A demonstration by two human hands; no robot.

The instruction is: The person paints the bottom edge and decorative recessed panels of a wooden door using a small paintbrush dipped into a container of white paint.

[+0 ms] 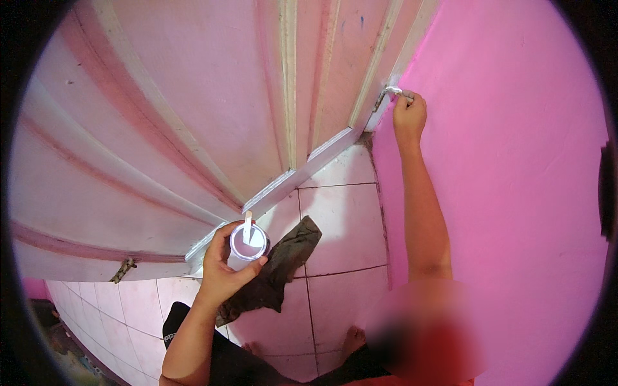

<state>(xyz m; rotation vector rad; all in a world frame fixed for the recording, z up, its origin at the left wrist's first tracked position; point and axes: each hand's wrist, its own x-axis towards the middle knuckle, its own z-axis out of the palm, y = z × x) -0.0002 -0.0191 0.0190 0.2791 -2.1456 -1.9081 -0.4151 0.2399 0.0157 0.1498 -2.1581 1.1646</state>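
Note:
My left hand (pixel 223 273) is wrapped round a small open paint can (pixel 233 253) with white paint inside. A flat pale stick (pixel 248 225) leans in it, its top end above the rim. Farther off to the right, my right hand (pixel 410 119) is closed on a small paintbrush (pixel 394 90). The bristle end is at the narrow door frame (pixel 375 119), close to a metal hinge (pixel 378 101). White strips run along the bottom edge of the panelled pink door (pixel 212 96).
A pink wall (pixel 515 161) rises along the right. Below the can, a crumpled dark cloth (pixel 290 257) lies on the white tiled floor (pixel 341 289). My bare feet show near the bottom. Another metal hinge or latch (pixel 123 270) sits on the door's left edge.

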